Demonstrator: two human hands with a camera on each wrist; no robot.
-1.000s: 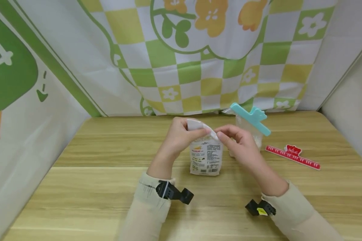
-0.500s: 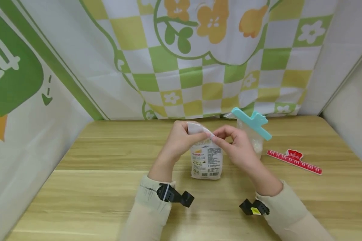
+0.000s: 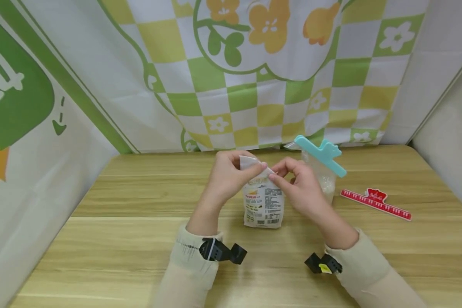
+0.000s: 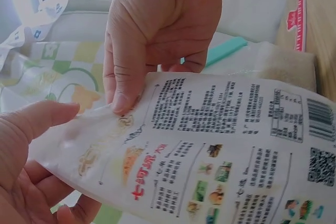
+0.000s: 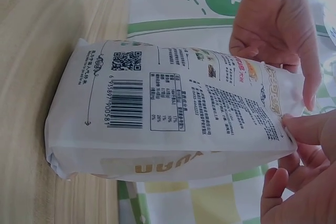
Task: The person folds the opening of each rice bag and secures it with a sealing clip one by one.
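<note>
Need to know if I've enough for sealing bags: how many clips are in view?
2: a blue clip across the clear bag beyond the right hand, and a red clip on the table, farther right. Others may be hidden.

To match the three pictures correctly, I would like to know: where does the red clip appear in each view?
Head: the red clip lies toward the right side, on the table.
Left wrist: the red clip is near the upper right corner.
Right wrist: not in the picture.
Shared landmark: the white printed bag, visible in all three views.
</note>
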